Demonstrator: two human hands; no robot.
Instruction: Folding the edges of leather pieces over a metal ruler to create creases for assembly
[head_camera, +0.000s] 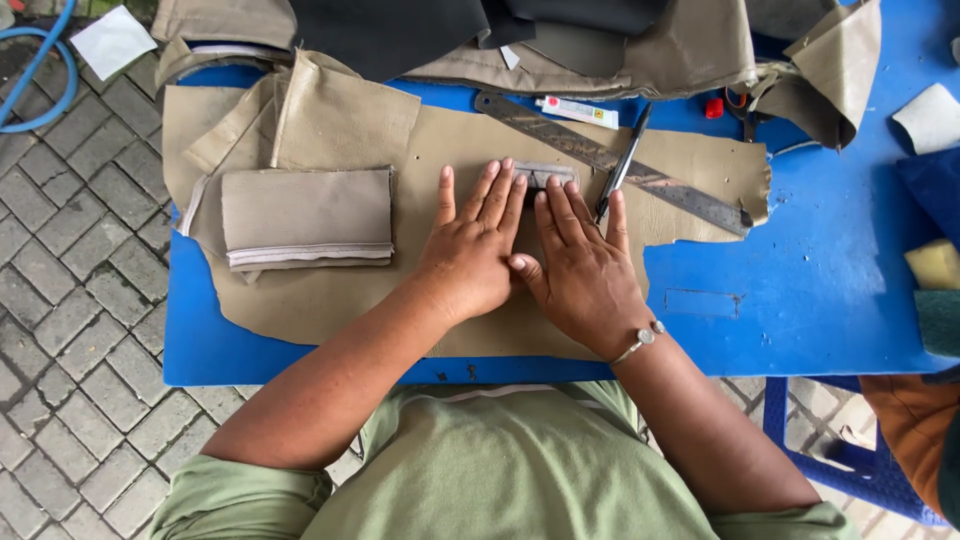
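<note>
Folded pouch (307, 217) lies left on the tan sheet (330, 300). Left hand (470, 250) and right hand (585, 270) press flat, fingers spread, grasping nothing, tips touching a grey strip (545, 175). Pen (622, 165) and ruler (640, 175) lie just right on the blue counter (820, 280).

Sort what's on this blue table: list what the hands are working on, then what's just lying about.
In use:
left hand
right hand
small grey piece under the fingertips
tan leather sheet

Lying about:
steel ruler
black pen
folded tan panel
white tube
yellow sponge
</note>
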